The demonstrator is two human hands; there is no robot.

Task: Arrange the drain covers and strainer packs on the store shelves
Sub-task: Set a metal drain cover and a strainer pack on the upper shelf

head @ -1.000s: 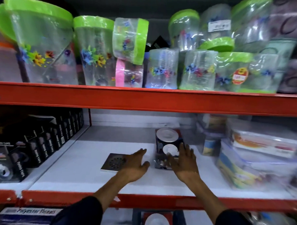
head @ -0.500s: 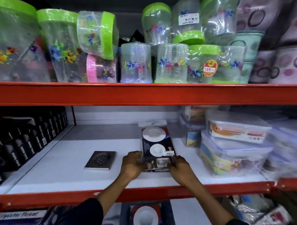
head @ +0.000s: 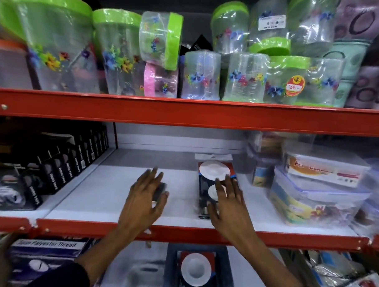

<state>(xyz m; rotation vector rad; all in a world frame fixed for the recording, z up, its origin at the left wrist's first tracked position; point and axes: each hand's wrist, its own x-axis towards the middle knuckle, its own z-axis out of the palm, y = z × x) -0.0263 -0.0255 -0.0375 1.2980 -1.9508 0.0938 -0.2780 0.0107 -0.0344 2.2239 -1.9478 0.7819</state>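
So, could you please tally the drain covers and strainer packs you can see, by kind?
Drain cover: 1, on the shelf, mostly under the left hand
Strainer packs showing: 2, one on the shelf, one in the basket below
Total: 3

Strainer pack (head: 214,183) lying on the middle shelf (head: 99,206), right of centre. Drain cover (head: 159,192) left of it, apart, mid-shelf. Boxes (head: 59,170) along the left edge; lidded containers (head: 316,192) stacked at the right edge. Jars (head: 200,76) on the shelf above.
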